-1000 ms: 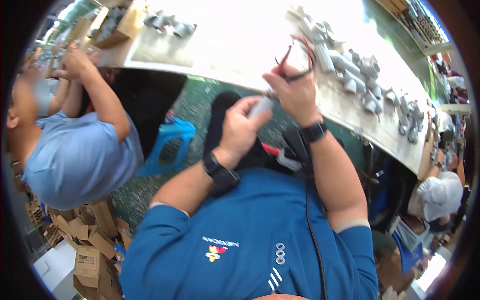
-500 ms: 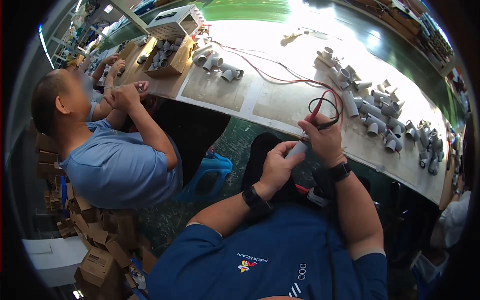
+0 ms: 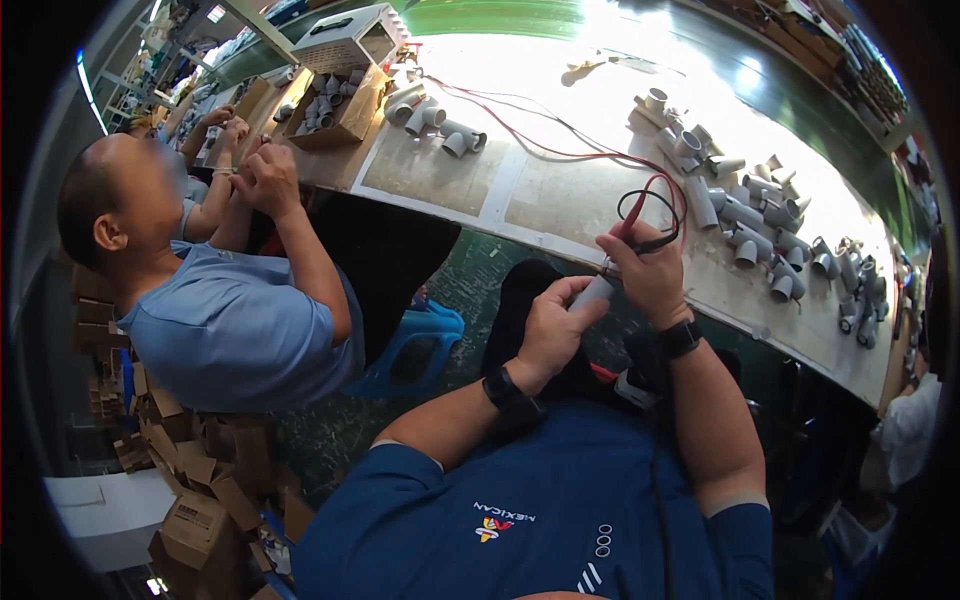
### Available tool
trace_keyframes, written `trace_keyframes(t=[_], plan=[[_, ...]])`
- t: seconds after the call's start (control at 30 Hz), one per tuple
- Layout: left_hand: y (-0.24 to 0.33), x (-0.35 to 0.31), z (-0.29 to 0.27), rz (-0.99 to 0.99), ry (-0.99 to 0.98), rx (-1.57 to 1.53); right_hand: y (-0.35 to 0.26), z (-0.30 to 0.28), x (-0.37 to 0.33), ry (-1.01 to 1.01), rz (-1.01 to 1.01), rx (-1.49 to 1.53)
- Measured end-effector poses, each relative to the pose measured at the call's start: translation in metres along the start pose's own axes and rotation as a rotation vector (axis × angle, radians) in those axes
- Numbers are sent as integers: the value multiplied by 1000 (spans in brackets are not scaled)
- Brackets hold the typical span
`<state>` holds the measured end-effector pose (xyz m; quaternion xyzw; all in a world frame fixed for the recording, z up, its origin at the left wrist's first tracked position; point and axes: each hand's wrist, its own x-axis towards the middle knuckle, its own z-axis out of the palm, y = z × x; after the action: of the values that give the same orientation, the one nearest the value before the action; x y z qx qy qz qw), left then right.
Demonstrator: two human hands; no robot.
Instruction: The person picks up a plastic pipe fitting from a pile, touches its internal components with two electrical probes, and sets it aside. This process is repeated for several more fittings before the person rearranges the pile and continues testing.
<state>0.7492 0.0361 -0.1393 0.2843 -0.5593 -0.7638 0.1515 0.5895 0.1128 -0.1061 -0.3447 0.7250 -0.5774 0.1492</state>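
Note:
My left hand (image 3: 550, 335) is closed around a small grey tubular part (image 3: 592, 294), held in front of me at the table's near edge. My right hand (image 3: 652, 282) grips a red test probe (image 3: 629, 226) and a black test probe (image 3: 656, 243) together, pen-like. Their tips come down at the upper end of the grey part; whether they touch it is too small to tell. From the probes, a red and a black lead (image 3: 560, 155) loop up and run left across the table.
Many grey pipe-shaped parts (image 3: 745, 215) lie on the table (image 3: 560, 215) at right; several more (image 3: 463, 138) lie left. A cardboard box (image 3: 345, 125) of parts and a white cased device (image 3: 345, 38) stand farther left. A co-worker (image 3: 240, 320) sits at my left.
My hands stay nearly in place, with the grey part and probes shifted only slightly. The co-worker's near hand has risen a little, and their head has turned somewhat.

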Motion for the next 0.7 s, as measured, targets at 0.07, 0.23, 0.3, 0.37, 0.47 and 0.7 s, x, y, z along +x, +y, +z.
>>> trace_keyframes(t=[0.07, 0.23, 0.3, 0.37, 0.47, 0.7], plan=[[0, 0, 0, 3, -7, 4, 0, -1, 0, 8, -9, -15], [4, 0, -2, -4, -26, -43, -4, 2, 1, 32, -38, -13], [8, -1, -1, -8, -5, -23, -3, 3, 1, 38, -51, -27], [8, -1, 0, -9, -2, -14, -1, 2, 1, 41, -84, -30], [7, -1, -2, -4, 8, -17, 0, 3, 1, 27, -81, -50], [9, -2, -2, 1, -16, -26, -3, -4, -2, 35, -67, 14]])
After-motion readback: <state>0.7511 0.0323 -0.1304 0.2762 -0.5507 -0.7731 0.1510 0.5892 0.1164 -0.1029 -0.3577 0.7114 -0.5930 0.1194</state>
